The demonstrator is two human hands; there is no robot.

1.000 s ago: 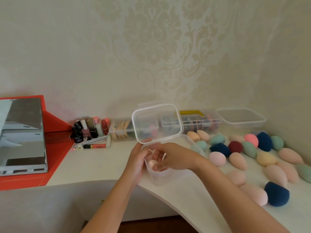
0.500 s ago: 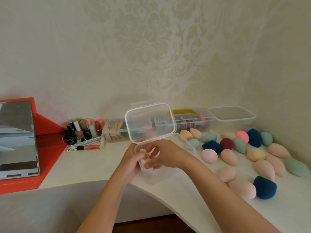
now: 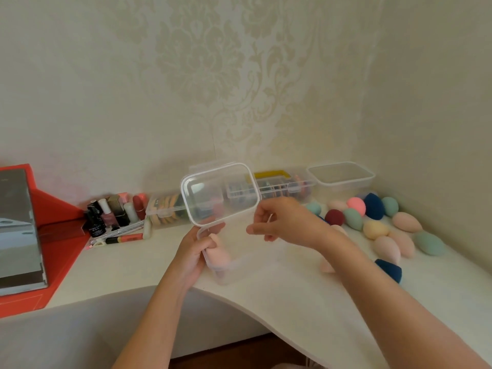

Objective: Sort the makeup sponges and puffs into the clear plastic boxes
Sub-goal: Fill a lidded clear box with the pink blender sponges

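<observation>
Right hand (image 3: 287, 225) has lifted clear of box (image 3: 239, 265), fingers loosely curled, empty; 1 pink sponge (image 3: 219, 255) sits inside. Left hand (image 3: 190, 258) grips box wall, steadying it.

No text can be read for certain. The small black bottle (image 3: 96, 227) in the cluster of cosmetics (image 3: 119, 214) at 9 o'clock on the white desk (image 3: 149, 262) bears a line of white capital letters across its front, too small and blurred to spell out. The pink nail-polish bottle (image 3: 108, 218) just at its 1 o'clock carries a faint printed line, equally illegible.
</observation>
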